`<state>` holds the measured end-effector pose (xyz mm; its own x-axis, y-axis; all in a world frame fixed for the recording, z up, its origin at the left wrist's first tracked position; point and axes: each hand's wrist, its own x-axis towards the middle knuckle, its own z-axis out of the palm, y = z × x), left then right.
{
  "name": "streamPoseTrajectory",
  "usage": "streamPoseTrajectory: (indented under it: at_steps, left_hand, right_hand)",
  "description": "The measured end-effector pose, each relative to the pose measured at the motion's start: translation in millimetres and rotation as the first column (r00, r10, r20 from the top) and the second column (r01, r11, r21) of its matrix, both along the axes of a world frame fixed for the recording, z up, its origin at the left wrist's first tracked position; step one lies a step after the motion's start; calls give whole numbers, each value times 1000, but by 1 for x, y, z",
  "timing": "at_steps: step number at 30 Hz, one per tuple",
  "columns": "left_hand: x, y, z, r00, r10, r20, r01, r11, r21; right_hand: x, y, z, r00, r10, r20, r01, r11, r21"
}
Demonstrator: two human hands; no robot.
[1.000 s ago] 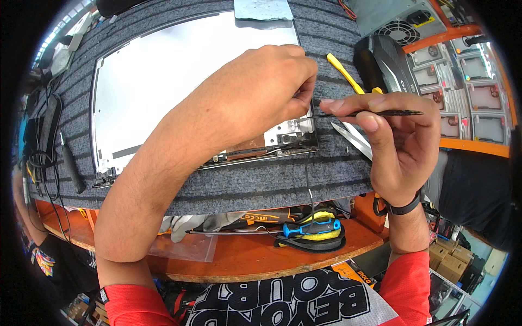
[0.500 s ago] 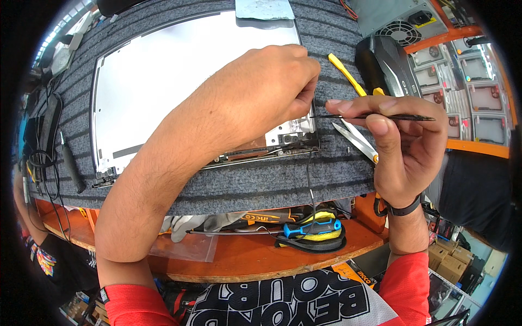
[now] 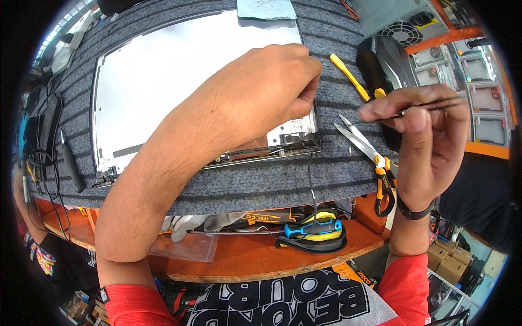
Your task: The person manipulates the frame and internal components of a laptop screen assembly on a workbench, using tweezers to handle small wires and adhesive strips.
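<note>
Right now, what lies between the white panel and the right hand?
In the head view, mainly the open scissors and a slim yellow tool, on the grey striped mat.

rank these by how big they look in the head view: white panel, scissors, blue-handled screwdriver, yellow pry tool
1. White panel: clearly largest
2. Scissors and blue-handled screwdriver: too close to rank; screwdriver longer, scissors broader
3. Yellow pry tool: smallest

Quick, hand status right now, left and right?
Left hand: curled at the white panel's right edge; fingertips hidden, can't tell whether it's holding anything.
Right hand: closed, pinching a slim dark tool, blurred.
</note>
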<state>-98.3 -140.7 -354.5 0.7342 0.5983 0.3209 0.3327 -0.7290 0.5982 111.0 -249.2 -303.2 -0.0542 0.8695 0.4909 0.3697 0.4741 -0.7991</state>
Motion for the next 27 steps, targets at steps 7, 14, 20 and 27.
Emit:
streamPoseTrajectory:
  at_steps: [7,14,20,27]
  left_hand:
    - [1,1,-3,999,-19,38,18,1000,11]
    - [1,2,-4,999,-14,35,13,999,32]
    - [1,2,-6,999,-9,42,7,999,43]
    - [1,2,-4,1000,-4,9,4,1000,21]
  right_hand:
    - [8,-8,12,797,166,581,7,959,-283]
    - [3,3,0,679,210,703,-106,976,-190]
    - [0,5,-2,672,244,699,-114,967,-228]
    - [0,8,-1,690,224,688,-97,971,-218]
